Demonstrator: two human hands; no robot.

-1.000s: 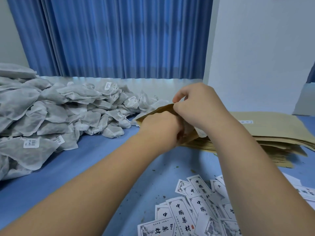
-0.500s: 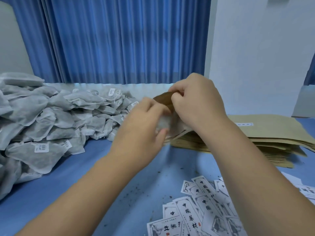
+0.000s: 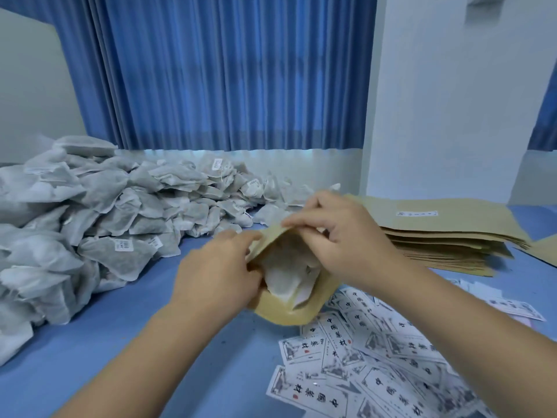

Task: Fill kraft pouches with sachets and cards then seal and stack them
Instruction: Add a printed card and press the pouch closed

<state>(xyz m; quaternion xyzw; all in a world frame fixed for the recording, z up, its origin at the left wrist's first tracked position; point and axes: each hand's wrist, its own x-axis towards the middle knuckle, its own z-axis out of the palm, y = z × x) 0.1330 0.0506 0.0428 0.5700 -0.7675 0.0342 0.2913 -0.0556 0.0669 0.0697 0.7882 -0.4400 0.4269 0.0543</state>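
One open kraft pouch (image 3: 280,312), with one sachet (image 3: 283,282) seen inside, is gripped at its mouth by the left hand (image 3: 217,273) and the right hand (image 3: 340,239) above the table (image 3: 180,342), flanked by one sachet heap (image 3: 105,224), one pouch stack (image 3: 452,236) and uncounted cards (image 3: 376,357).

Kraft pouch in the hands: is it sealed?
No, the kraft pouch gapes open between left hand and right hand, white sachets showing inside.

Blue pleated curtain (image 3: 229,73) behind blue table (image 3: 90,342); white wall (image 3: 452,101) right.

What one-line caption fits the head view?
The left hand and right hand hold a kraft pouch open with sachets inside, beside a sachet heap, stacked pouches and scattered cards.
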